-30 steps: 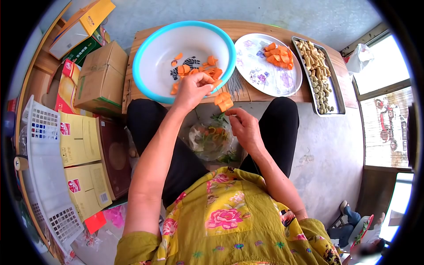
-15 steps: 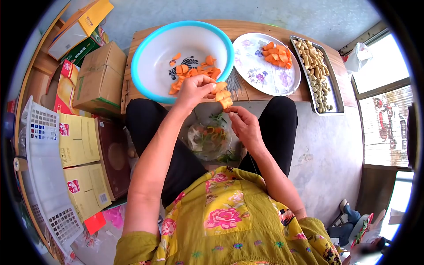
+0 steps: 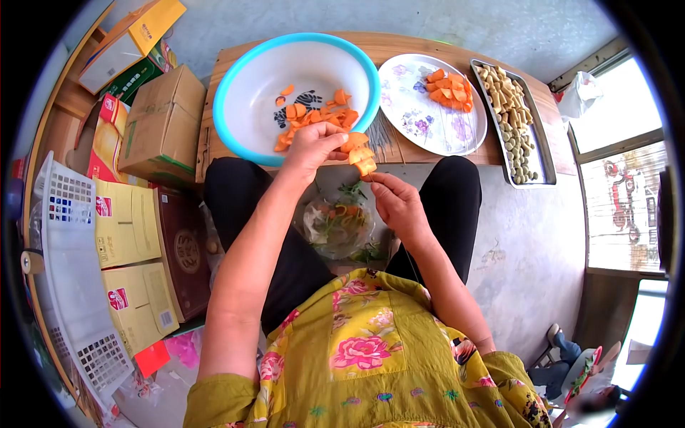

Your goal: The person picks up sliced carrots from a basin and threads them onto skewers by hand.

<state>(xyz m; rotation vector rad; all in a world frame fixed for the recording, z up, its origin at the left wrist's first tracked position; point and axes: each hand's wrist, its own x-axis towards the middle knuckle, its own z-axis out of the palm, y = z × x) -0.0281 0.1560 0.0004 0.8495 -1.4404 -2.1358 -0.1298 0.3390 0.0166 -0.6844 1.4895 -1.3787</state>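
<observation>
Several orange slices (image 3: 362,158) sit in a row between my hands, above the gap between my knees. My left hand (image 3: 314,148) pinches the upper slice, just over the near rim of a white basin (image 3: 246,89) with a blue edge. Orange pieces (image 3: 321,114) lie in that basin. At the lower end of the row, the fingers of my right hand (image 3: 397,203) are pinched together; any thin skewer between them is too small to make out. A flowered plate (image 3: 407,93) holds skewered orange slices (image 3: 449,90) and some thin sticks.
Right of the plate lies a metal tray (image 3: 540,153) of beige and greenish pieces. Thin sticks (image 3: 385,143) rest on the wooden table (image 3: 328,165). A bag of scraps (image 3: 339,225) is between my legs. Cardboard boxes (image 3: 160,128) stand left; a seated person (image 3: 567,364) is lower right.
My right hand has shifted very slightly at the lower end of the slices. My left hand stays at the upper slice.
</observation>
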